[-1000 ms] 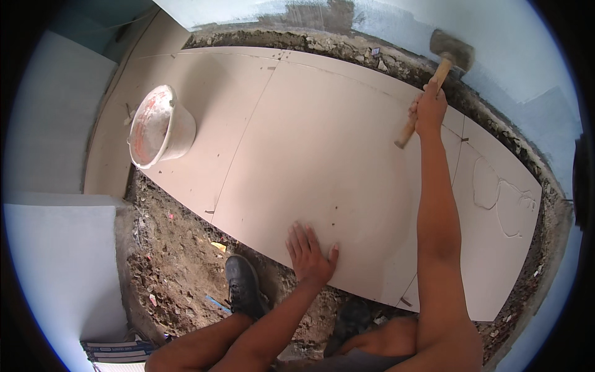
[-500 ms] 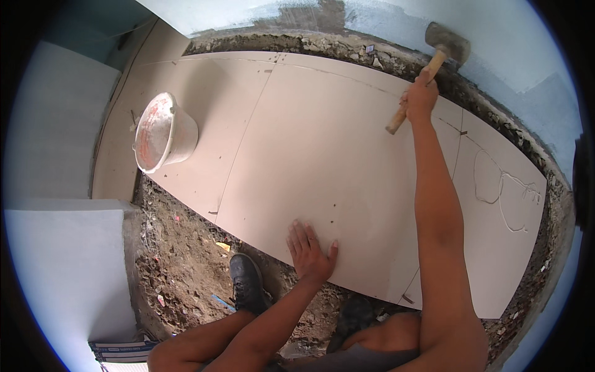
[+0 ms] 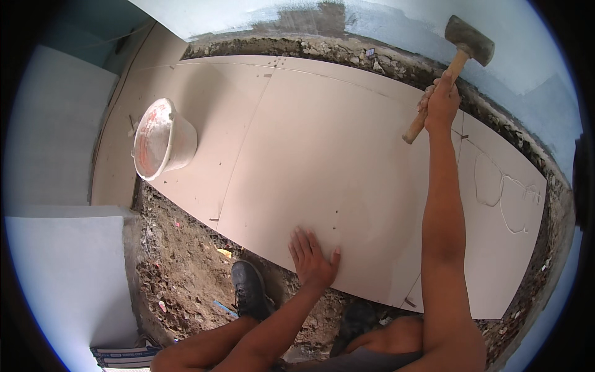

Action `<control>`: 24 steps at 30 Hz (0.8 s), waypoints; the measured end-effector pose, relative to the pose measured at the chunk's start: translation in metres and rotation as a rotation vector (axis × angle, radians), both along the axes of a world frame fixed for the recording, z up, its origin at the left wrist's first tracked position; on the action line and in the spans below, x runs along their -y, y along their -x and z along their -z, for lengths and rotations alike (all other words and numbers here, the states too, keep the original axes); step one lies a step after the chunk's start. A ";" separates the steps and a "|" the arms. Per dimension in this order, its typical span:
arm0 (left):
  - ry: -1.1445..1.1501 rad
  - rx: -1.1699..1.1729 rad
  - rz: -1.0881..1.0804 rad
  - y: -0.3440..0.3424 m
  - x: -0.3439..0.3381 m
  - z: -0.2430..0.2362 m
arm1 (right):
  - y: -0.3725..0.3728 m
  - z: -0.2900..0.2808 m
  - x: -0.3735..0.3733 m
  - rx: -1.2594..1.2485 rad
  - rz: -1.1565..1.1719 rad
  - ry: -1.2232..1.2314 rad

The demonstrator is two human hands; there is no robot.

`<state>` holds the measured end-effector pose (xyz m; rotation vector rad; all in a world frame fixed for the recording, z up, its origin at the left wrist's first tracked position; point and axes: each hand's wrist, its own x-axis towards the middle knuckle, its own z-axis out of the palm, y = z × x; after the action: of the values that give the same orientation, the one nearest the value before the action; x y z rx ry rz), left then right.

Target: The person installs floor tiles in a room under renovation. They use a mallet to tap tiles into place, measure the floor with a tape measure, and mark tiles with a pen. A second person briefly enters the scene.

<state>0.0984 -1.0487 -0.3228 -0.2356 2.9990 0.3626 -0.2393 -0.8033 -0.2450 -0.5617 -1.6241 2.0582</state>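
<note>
My right hand (image 3: 442, 105) grips the wooden handle of a mallet with a dark, blocky head (image 3: 470, 41), held up over the far right edge of the tiles near the wall. Below the fist the handle's end sticks out. My left hand (image 3: 313, 260) lies flat, fingers stretched, on the near edge of a large beige floor tile (image 3: 328, 149). Small clips (image 3: 410, 302) stand in the joints between this tile and its neighbours.
A white bucket (image 3: 183, 144) with reddish residue inside stands on the left tile. Thin white string (image 3: 503, 201) lies loose on the right tile. Rough soil and rubble (image 3: 186, 266) border the tiles, with a blue-white wall (image 3: 403, 25) beyond. My shoe (image 3: 250, 288) rests on the soil.
My right hand has carried the mallet further right and slightly higher in the picture. My left hand stays flat on the tile's near edge.
</note>
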 end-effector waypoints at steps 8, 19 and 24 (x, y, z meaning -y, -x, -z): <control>0.001 0.048 -0.015 -0.003 0.002 -0.001 | 0.008 0.030 -0.017 0.581 -0.486 -0.076; -0.007 0.047 0.024 0.000 -0.002 -0.001 | 0.026 0.055 0.004 0.553 -0.284 -0.219; 0.034 0.047 0.005 -0.006 0.006 -0.002 | -0.018 0.022 -0.003 0.606 -0.485 -0.295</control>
<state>0.1047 -1.0551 -0.3207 -0.2367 2.9604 0.3017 -0.2213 -0.8003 -0.2674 -0.7967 -2.5800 2.0087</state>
